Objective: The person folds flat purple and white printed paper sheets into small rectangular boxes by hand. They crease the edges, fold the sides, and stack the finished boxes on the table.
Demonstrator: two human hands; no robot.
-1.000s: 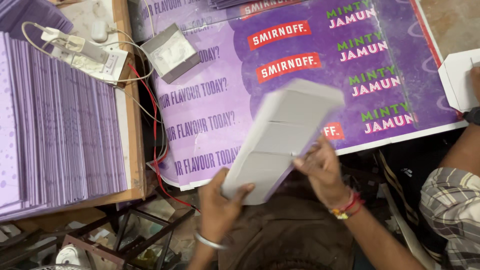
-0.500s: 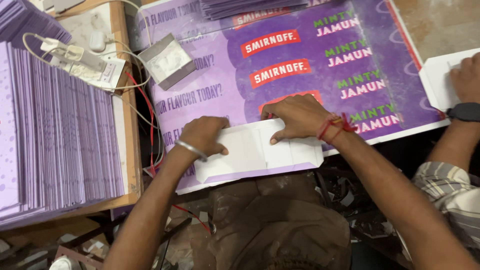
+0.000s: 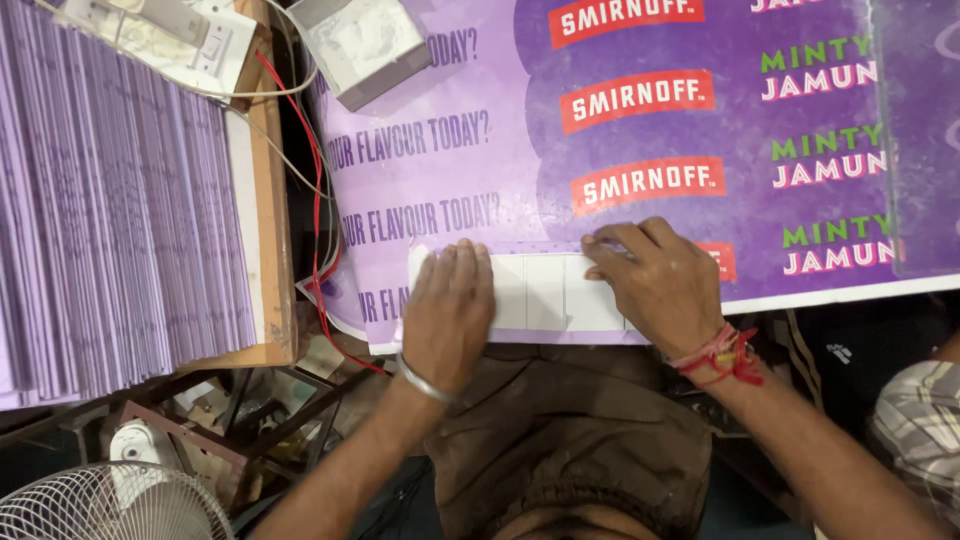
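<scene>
Both my hands are flat on the white folded card (image 3: 545, 292), pressing it against the purple printed sheet (image 3: 640, 130) on the bench. My left hand (image 3: 448, 312) lies palm down over the card's left part, fingers spread, nothing clasped in its grip. My right hand (image 3: 660, 285) presses the right end, fingertips on the upper edge, grip open too. The card sits at the sheet's near edge. To my left stands a stack of purple sheets (image 3: 110, 220); a white fan (image 3: 100, 505) is below.
</scene>
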